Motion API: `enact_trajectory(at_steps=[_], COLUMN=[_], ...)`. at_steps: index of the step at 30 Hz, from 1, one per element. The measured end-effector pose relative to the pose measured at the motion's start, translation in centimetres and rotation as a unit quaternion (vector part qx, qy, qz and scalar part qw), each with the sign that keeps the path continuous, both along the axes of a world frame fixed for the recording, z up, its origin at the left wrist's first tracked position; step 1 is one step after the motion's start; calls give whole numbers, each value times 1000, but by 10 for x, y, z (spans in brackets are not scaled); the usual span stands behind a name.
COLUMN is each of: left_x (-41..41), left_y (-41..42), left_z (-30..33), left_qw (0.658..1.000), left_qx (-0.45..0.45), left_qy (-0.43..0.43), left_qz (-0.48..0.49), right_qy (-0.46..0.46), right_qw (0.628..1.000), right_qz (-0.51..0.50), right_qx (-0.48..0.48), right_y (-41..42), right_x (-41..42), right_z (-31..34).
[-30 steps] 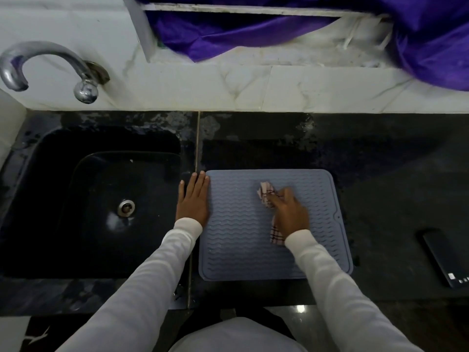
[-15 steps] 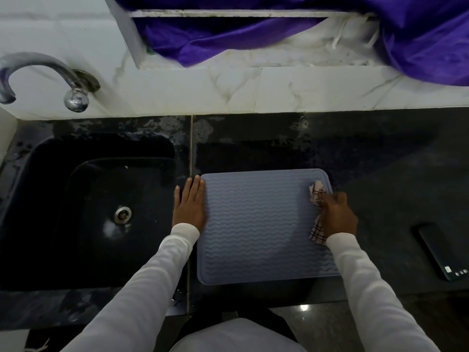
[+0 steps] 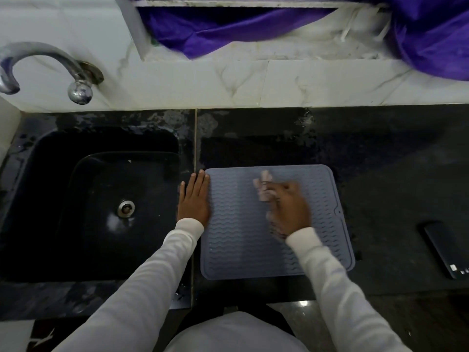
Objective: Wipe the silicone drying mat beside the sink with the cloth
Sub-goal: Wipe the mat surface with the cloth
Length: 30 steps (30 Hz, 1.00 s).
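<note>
Nearest to us, our two white sleeves (image 3: 142, 288) reached up from the bottom edge, where they were cut off. Our left hand (image 3: 194, 199) lay flat with straight fingers at the left edge of the grey silicone mat (image 3: 241, 240), its fingertips just overlapping that edge. Our right hand (image 3: 289, 207) was smeared by blur over the upper middle of the mat; it gripped the cloth (image 3: 264, 186), of which only a pale bunched end showed beyond the fingers, the rest hidden under the palm. We could not make out the cloth's pattern. The mat lay on the dark counter (image 3: 380, 174), just right of the black sink (image 3: 101, 204). A dark phone (image 3: 444, 250) lay well to the right, partly cut off. Farther back, the tap (image 3: 50, 64) curved out past the left edge, and purple fabric (image 3: 228, 29) hung over the white ledge, its upper part out of frame.
</note>
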<state>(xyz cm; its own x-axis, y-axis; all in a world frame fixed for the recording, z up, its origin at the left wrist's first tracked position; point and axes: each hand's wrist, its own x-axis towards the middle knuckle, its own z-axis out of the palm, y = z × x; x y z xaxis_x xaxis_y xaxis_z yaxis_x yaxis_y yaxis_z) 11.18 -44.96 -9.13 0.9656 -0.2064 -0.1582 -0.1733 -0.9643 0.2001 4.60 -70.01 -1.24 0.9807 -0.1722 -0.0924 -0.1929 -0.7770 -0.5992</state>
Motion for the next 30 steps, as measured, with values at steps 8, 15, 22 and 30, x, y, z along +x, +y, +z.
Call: enact_trajectory(at_steps=[8,15,22,30], left_x=[1,1,1,1], left_y=[0,4,1,0], left_z=[-2,-5,-2,-2], left_qw=[1000,1000,1000,1000], left_qx=[-16,-12,-2,3], left_qy=[-2,1,-2,-5], left_qz=[-3,-8,1,5], right_qy=[46,42,62,64], right_qw=[985,973,983,964], right_qz=[148,154,55,0], right_qx=[-82,-164,-164,-258], right_y=[126,68,-27,-114], right_x=[15,15,2,-4], right_z=[-40,-48,-49,-43])
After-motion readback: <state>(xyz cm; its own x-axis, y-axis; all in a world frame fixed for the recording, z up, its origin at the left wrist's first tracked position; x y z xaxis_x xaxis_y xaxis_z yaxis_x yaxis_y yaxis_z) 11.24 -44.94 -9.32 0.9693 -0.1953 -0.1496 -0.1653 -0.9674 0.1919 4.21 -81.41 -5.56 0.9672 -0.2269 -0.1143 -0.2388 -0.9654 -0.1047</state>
